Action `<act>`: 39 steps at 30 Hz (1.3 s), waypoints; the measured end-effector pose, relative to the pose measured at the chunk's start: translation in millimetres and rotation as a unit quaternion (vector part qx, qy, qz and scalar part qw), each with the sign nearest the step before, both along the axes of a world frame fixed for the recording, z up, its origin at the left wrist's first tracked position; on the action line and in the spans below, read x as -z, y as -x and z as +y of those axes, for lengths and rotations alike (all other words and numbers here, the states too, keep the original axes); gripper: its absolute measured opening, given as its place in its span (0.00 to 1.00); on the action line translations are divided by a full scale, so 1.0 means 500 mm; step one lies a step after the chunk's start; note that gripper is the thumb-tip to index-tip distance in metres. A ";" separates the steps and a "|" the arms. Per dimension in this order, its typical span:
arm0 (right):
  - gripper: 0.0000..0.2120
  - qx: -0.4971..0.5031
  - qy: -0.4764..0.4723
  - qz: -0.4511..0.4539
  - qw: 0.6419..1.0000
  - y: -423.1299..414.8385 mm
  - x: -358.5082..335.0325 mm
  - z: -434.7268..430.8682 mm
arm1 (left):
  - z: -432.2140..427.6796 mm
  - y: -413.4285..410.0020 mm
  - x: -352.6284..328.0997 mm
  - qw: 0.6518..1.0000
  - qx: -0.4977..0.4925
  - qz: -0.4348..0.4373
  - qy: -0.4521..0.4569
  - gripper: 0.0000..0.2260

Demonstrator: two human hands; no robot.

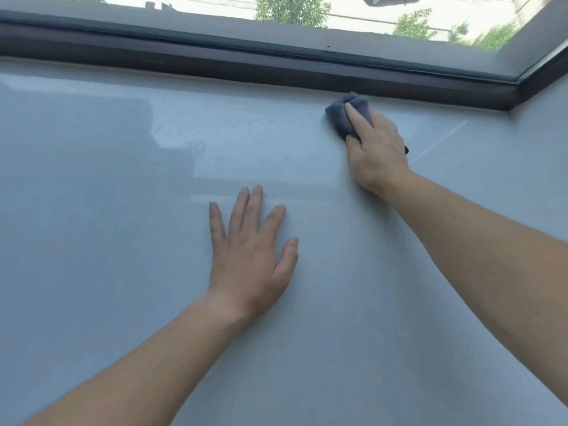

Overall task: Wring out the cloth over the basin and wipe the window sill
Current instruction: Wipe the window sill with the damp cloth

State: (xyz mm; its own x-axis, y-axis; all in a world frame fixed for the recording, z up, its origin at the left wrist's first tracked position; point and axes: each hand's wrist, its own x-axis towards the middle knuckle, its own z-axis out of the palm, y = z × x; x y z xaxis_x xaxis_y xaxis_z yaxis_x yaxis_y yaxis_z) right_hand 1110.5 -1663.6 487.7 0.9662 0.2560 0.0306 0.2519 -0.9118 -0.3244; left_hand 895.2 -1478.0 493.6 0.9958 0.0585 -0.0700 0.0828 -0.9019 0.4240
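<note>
- Cloth (pixel 341 118), dark grey and bunched into a wad, tucked under the fingertips of the right hand (pixel 376 152) and touching the foot of the dark window frame (pixel 246 66).
- Right hand closed about that wad: index finger (pixel 353 116) stretched along the top, thumb tucked against the near side, remaining fingers bent down out of sight beyond the knuckles. Bunched that way, probably, to drive firm pressure into the seam between sill and frame.
- Left hand (pixel 250 250) spread flat, palm down, fingers straight and slightly fanned, holding nothing. Well short of the right hand and off to its left; judged to be a prop, bearing the weight of a long forward reach.
- Window sill (pixel 107 210) pale, glossy and broad beneath both palms. Duller, speckled patch (pixel 190 127) left of the right hand and beyond the left fingertips: perhaps damp film, perhaps dust, hard to tell which.
- Basin nowhere in view; wringing judged done, with the cloth already at work on the sill.
- Wiping stage in hand, along the far edge. Frame corner off to the right of the right hand, not yet reached.
- Next stroke likely along the seam: steady downward pressure, knuckles clear of the frame.
- Risks: palm prints on the gloss under the left hand; a slip of that propping hand on any wet film.
</note>
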 end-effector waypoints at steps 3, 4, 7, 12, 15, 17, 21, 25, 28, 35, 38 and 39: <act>0.26 -0.036 -0.011 -0.020 0.999 0.088 0.004 -0.008 | -0.011 0.000 0.010 0.998 -0.006 -0.002 -0.055 0.28; 0.26 -0.082 -0.015 -0.020 0.996 0.134 0.005 -0.022 | -0.013 -0.001 0.013 0.998 -0.006 0.005 -0.069 0.28; 0.25 -0.232 0.000 -0.001 0.973 0.167 0.006 -0.078 | -0.017 0.000 0.010 0.996 -0.004 0.020 -0.091 0.30; 0.26 -0.038 -0.010 -0.012 0.999 0.020 0.001 -0.071 | -0.019 -0.001 0.006 0.995 -0.007 0.030 -0.096 0.30; 0.27 -0.068 -0.024 -0.024 0.997 0.116 0.002 -0.057 | -0.022 -0.003 0.004 0.995 -0.013 0.029 -0.092 0.30; 0.27 -0.140 -0.024 -0.010 0.990 0.233 0.010 -0.086 | -0.024 -0.003 0.003 0.995 -0.016 0.028 -0.093 0.29; 0.28 -0.231 -0.012 0.016 0.973 0.337 0.006 -0.145 | -0.025 -0.002 0.005 0.995 -0.018 0.031 -0.097 0.29; 0.27 -0.111 -0.036 -0.002 0.993 0.246 0.006 -0.118 | -0.024 -0.002 0.009 0.993 -0.016 0.037 -0.107 0.29; 0.27 -0.077 -0.051 0.002 0.996 0.322 0.005 -0.100 | -0.025 -0.003 0.011 0.992 -0.010 0.040 -0.123 0.30; 0.29 -0.219 -0.028 0.036 0.975 0.511 0.001 -0.180 | -0.023 -0.001 0.015 0.990 -0.004 0.043 -0.138 0.29; 0.28 -0.109 -0.046 0.020 0.993 0.446 0.001 -0.149 | -0.022 -0.006 0.013 0.990 -0.002 0.054 -0.128 0.28; 0.28 -0.068 -0.055 0.026 0.996 0.446 -0.001 -0.133 | -0.017 -0.009 0.010 0.992 -0.001 0.058 -0.110 0.28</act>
State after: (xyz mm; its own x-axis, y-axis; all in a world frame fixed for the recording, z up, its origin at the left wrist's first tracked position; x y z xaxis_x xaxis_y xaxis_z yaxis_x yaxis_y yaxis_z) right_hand 887.7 -1730.0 488.3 0.9239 0.3824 0.0165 0.3508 -0.8287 -0.4362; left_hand 899.6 -1486.3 488.6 0.9816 0.0876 -0.1696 0.1220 -0.9712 0.2045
